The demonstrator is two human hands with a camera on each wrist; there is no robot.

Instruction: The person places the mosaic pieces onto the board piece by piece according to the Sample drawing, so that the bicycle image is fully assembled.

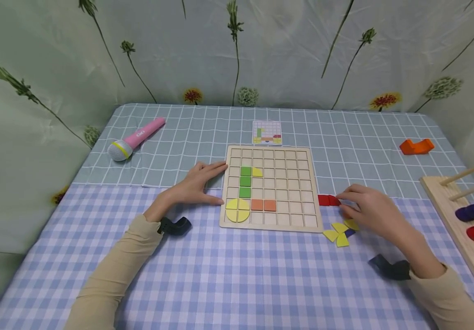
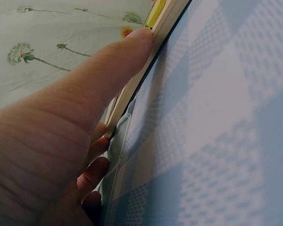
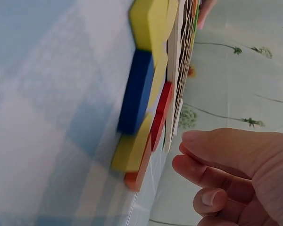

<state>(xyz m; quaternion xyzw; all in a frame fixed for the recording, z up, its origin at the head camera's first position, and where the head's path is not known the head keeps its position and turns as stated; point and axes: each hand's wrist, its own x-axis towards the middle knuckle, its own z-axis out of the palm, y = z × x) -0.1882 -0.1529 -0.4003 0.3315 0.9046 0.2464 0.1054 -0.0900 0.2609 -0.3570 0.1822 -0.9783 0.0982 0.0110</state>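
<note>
Here, checked cloth (image 1: 237, 275), floral backdrop (image 1: 286, 55); left hand (image 1: 193, 185) loose against board (image 1: 280, 184), right hand (image 1: 373, 210) empty.

From my remote seat I'm looking into a small fabric-lined play corner; whether it belongs to a home or a classroom, I can't tell. Wrinkled flower-printed cloth (image 1: 294, 55) hangs across the top and down both sides of the frame. Below it I see a white-lined grey cover (image 1: 199, 151) and a blue-checked tablecloth (image 1: 261, 284). Playthings suggest the use: a pink microphone (image 1: 138, 139) at upper left, a wooden peg stand (image 1: 447, 211) at right, a gridded board (image 1: 280, 185) at centre.
</note>
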